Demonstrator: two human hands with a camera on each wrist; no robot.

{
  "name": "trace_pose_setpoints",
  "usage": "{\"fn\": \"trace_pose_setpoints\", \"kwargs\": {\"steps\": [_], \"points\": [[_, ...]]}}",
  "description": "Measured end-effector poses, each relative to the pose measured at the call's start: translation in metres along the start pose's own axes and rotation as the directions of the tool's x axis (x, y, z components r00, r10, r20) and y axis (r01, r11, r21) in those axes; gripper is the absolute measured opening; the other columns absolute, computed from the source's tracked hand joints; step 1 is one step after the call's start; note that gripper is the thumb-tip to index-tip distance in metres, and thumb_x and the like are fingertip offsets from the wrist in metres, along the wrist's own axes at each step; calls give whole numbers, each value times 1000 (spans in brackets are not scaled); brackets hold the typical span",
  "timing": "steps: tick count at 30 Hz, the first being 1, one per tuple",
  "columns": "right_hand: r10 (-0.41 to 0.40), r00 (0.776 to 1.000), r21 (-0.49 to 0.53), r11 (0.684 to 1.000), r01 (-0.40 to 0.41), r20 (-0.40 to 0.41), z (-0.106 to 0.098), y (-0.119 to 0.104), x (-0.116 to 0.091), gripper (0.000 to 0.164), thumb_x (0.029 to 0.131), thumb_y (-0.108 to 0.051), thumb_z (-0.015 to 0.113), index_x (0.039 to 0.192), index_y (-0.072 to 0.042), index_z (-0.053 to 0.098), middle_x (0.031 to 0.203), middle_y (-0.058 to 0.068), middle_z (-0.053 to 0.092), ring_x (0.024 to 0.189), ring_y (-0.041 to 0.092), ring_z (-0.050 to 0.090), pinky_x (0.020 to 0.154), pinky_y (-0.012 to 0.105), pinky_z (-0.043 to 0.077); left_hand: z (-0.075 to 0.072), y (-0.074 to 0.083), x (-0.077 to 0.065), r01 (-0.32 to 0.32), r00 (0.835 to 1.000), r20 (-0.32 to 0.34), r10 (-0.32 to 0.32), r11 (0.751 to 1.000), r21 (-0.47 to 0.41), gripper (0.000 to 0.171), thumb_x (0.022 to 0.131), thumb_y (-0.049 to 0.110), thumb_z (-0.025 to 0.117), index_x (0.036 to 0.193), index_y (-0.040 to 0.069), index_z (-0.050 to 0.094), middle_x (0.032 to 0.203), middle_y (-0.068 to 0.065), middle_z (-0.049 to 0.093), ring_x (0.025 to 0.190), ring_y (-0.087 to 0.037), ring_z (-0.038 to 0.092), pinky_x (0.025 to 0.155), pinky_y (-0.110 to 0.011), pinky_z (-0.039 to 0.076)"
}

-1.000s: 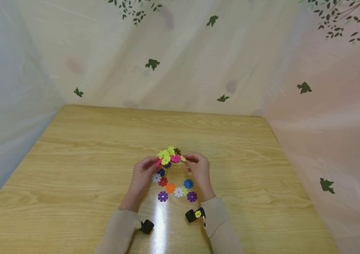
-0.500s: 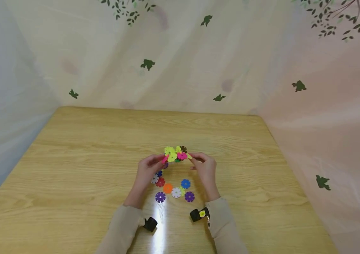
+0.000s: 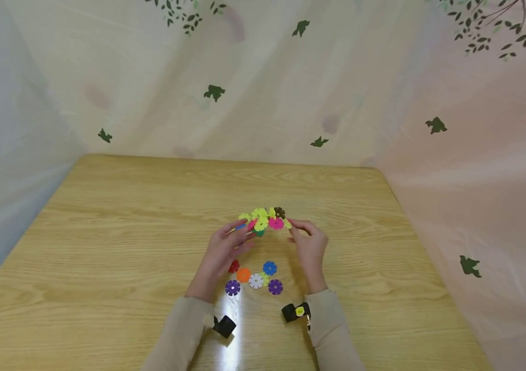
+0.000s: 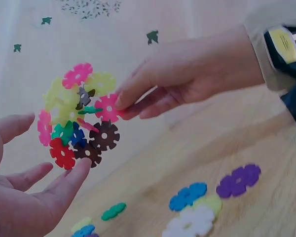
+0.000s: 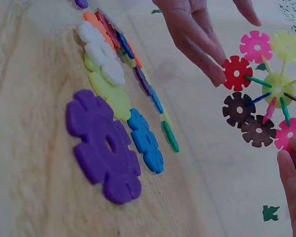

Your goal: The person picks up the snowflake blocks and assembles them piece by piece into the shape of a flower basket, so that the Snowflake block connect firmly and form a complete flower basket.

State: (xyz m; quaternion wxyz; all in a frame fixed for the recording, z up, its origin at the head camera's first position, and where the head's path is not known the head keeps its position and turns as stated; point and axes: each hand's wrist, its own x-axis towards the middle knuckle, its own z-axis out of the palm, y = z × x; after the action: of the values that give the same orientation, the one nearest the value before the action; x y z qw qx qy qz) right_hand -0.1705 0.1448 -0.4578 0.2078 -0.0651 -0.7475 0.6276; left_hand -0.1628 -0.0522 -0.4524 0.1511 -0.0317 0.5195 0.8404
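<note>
A wheel-like cluster of interlocking snowflake discs point(image 3: 261, 213), in yellow, pink, brown, red, green and blue, is held up over the table in the head view. My right hand point(image 3: 311, 246) pinches a pink disc point(image 4: 109, 108) on its rim between thumb and fingers. On the other side, my left hand point(image 3: 223, 252) has its fingers spread, its fingertips right at the red disc point(image 5: 237, 73) and a brown disc point(image 4: 87, 153). Spokes of discs run out from a yellow centre disc point(image 5: 277, 89) in the right wrist view.
Below the hands, more discs lie on the wooden table point(image 3: 128, 216): purple point(image 3: 232, 287), orange point(image 3: 243, 275), white point(image 3: 256, 281), blue point(image 3: 269, 268) and another purple disc point(image 3: 275, 287). A green disc point(image 5: 170, 137) ends a row behind them. A patterned curtain point(image 3: 263, 77) surrounds the table.
Both hands and the disc cluster have shifted rightward and slightly up in the head view. My left fingers have loosened from a pinch and spread. The left hand now hides some discs on the table.
</note>
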Motion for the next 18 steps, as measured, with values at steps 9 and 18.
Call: {"fn": "trace_pose_setpoints", "kwargs": {"steps": [9,18], "points": [[-174,985,36,984,173,4,-4,-8,-6,11,85,7,67,94,9,73,96,27,71,90,38,70,60,33,61,14,0,2,-6,999,44,-2,983,183,60,94,7,59,147,-3,32,148,-24,37,121,-41,56,105,-46,48],[-289,957,-28,957,289,5,-5,-15,-11,9,83,7,69,92,11,72,94,27,71,81,-13,63,63,15,58,23,3,5,-51,999,20,47,945,324,64,92,21,66,146,2,36,153,-17,35,134,-36,45,109,-48,44]]}}
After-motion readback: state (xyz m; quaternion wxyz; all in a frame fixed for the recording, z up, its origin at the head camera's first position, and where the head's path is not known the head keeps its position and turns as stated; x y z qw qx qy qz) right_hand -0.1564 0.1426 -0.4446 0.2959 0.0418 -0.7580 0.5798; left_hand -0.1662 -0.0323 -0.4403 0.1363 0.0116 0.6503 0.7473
